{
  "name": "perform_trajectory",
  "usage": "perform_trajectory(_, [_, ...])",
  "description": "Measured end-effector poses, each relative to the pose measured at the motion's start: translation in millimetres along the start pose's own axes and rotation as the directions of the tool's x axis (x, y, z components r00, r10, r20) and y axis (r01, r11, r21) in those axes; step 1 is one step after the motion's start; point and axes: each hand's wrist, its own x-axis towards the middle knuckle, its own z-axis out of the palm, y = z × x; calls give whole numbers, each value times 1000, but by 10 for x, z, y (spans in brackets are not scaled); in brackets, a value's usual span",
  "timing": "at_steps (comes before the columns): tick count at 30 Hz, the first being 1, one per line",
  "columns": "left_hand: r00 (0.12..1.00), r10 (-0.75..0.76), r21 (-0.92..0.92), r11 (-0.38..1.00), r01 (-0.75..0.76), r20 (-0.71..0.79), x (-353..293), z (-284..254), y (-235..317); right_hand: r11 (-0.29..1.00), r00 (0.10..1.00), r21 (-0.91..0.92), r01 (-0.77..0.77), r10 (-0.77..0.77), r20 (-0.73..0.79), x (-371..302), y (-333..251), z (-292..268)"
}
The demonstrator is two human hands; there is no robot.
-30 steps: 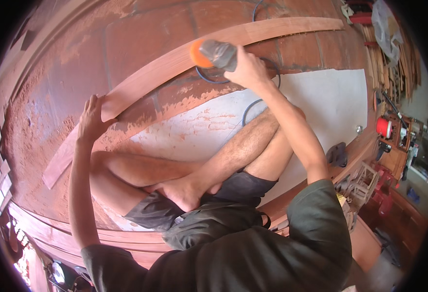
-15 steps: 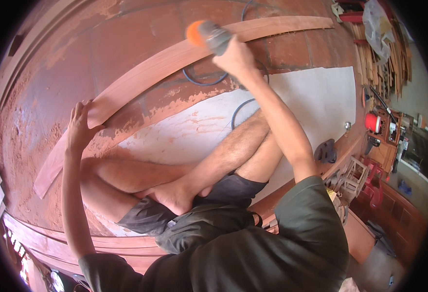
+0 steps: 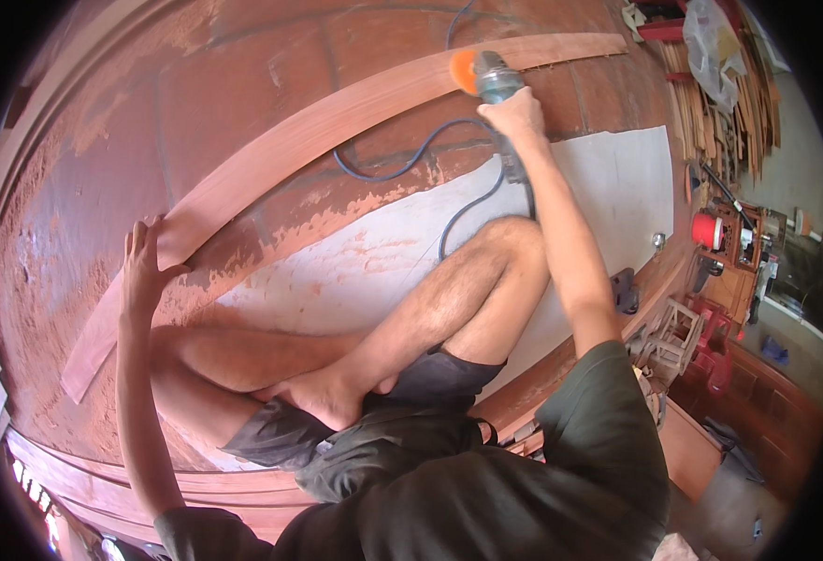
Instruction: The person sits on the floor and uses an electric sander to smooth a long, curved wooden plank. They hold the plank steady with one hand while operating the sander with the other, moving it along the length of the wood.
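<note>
Reddish-brown floor tiles (image 3: 252,79), dusted with reddish powder (image 3: 28,271), spread out under a person seated cross-legged with bare legs (image 3: 430,299). Just in front of the knees lies a white sheet (image 3: 613,192), streaked with the same powder along its far edge. Beyond it a long wooden board (image 3: 295,140) lies across the floor, from the person's left side to the far right, bowed in the wide lens.

Near the board's left end, the left hand (image 3: 143,262) rests on it, the grip spread: thumb well apart from the fingers, toward the near edge. Over toward the board's right part, the right hand (image 3: 516,114) has its grip clamped around the body of a power tool (image 3: 498,77). At the tool's head, an orange disc (image 3: 464,72) sits over the board; it appears to meet the wood, though blur leaves the contact uncertain. A dark blue cord (image 3: 383,176) loops over the tiles and onto the sheet.

At the upper right, a clear plastic bag (image 3: 711,61) hangs over a pile of thin wooden strips (image 3: 753,131). Farther down that side stand a pale wooden frame (image 3: 675,329) and a red stool (image 3: 715,360).
</note>
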Motion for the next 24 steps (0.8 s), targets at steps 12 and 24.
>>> perform_trajectory(12, [1000, -20, 12, 1000, 20, 6, -14, -13, 10, 999, 998, 24, 21, -23, 57, -48, -83, -118])
perform_trajectory(24, [1000, -24, 46, 999, 23, 16, -32, -40, -3, 995, 995, 26, 101, -101, 7, -17, -396, -12])
